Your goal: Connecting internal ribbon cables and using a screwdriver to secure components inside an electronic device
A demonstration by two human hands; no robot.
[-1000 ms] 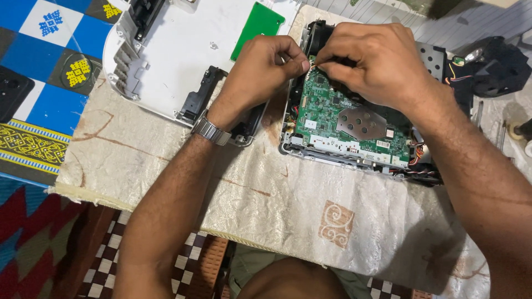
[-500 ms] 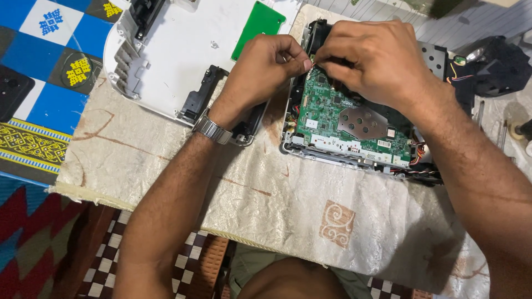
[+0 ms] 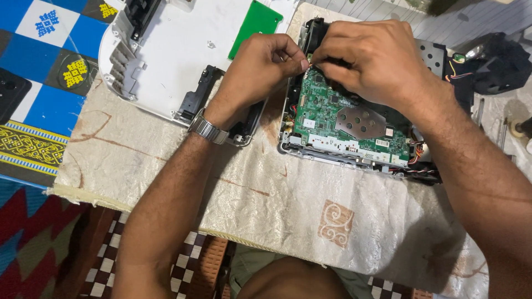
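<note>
An opened device lies on a beige cloth [image 3: 277, 199], its green circuit board [image 3: 332, 113] exposed with a grey metal plate on it. Both my hands meet at the board's far left corner. My left hand [image 3: 260, 69], with a metal watch on the wrist, pinches its fingertips together there. My right hand [image 3: 371, 61] covers the board's far edge, fingers curled down onto it. What the fingertips grip is hidden; it looks like a small part or cable at the board's edge.
A white plastic cover [image 3: 172, 55] lies upside down at the far left, with a small green board [image 3: 255, 22] on it. Black parts with wires [image 3: 493, 61] sit at the far right. A patterned blue mat [image 3: 44, 66] lies to the left.
Both hands stay at the board's far left corner. Only slight finger shifts show.
</note>
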